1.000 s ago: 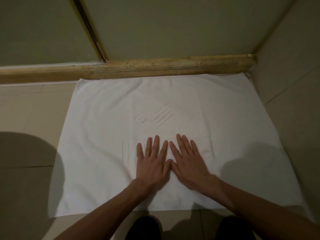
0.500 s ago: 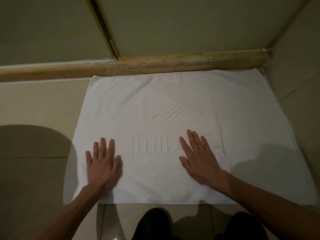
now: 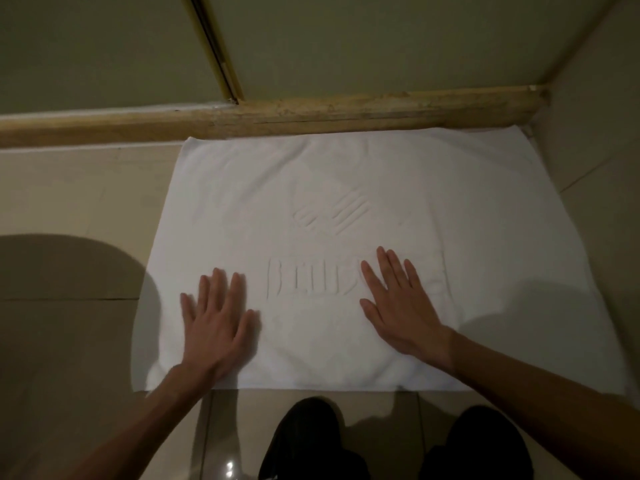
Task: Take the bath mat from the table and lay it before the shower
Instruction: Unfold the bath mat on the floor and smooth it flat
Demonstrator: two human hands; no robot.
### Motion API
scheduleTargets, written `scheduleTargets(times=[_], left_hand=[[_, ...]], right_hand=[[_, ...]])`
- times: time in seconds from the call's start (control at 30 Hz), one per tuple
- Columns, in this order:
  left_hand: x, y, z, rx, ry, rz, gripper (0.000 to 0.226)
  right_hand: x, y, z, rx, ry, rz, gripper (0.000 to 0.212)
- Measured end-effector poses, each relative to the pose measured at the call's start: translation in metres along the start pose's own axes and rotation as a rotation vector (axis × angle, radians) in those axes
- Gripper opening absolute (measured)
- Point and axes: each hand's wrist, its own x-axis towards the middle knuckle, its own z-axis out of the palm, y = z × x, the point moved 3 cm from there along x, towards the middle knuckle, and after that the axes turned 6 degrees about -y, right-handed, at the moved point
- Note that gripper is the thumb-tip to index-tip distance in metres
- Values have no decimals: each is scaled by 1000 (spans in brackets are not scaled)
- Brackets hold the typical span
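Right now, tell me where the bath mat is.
Head view: the bath mat lies on the floor, far edge against the shower sill, right edge near the wall.

Bare left hand [image 3: 218, 327], right hand [image 3: 401, 306] and forearms [image 3: 519, 386]; black trousers [image 3: 304, 441] at knees.

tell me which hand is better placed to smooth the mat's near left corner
Probably the left. The left hand lies flat on the mat close to that corner. The right hand lies flat on the far side of the lettering, so it would have to reach across.
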Motion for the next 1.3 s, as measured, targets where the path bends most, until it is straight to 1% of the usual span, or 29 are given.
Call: scheduleTargets(times=[0.1, 0.27, 0.37, 0.43, 0.53, 0.77, 0.9, 1.03, 1.17, 1.3], left_hand=[[-10, 25, 19, 49, -33, 59, 67], [-16, 16, 23, 101, -31, 39, 67], [-16, 12, 20, 79, -34, 39, 67], [-14, 21, 17, 38, -37, 78, 69], [0, 54, 15, 37, -44, 183, 71], [28, 173, 31, 146, -83, 437, 71], [36, 217, 43, 198, -101, 507, 72], [42, 236, 54, 246, -111, 524, 71], [45, 229, 59, 318, -89, 529, 70], [46, 223, 56, 300, -66, 538, 68]], right_hand=[[-1, 1, 2, -5, -8, 3, 67], [-3, 1, 2, 16, -9, 10, 67], [-5, 0, 1, 36, -5, 21, 67], [-8, -1, 1, 48, -11, 25, 67], [-17, 1, 0, 82, 3, 48, 64], [-48, 26, -8, 152, 49, 219, 61], [-63, 53, -5, 154, 32, 313, 61], [-77, 67, 4, 127, -3, 244, 65], [-80, 70, 14, 68, -35, 210, 70], [-81, 73, 16, 35, -34, 183, 70]])
